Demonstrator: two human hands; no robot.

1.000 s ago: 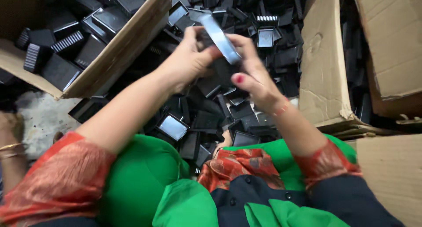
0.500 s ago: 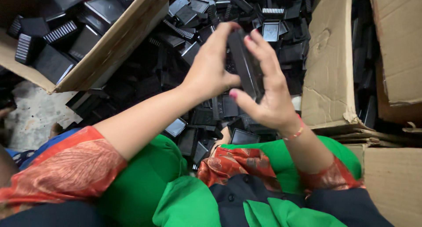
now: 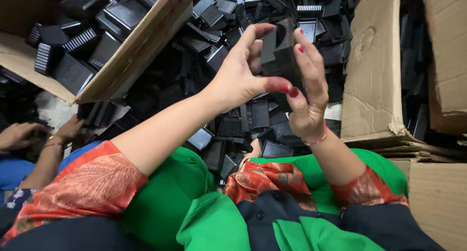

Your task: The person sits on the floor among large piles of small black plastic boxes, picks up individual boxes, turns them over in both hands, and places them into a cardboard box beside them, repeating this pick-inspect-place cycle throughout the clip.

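I hold a black plastic box part [image 3: 279,54] up in front of me with both hands. My left hand [image 3: 241,71] grips its left side, thumb and fingers curled around it. My right hand [image 3: 306,93] presses against its right side with straight fingers and the thumb tip under it. Below them lies a heap of black plastic parts [image 3: 233,129] on the floor, some ribbed, some like shallow trays.
An open cardboard box [image 3: 131,66] at the upper left holds several black parts. Another cardboard box [image 3: 374,71] stands at the right, with more cardboard behind it. Another person's hands [image 3: 44,134] reach in at the far left.
Both hands have lifted the black part higher and turned it more upright. The view has shifted a little, and another person's hands now show at the left.
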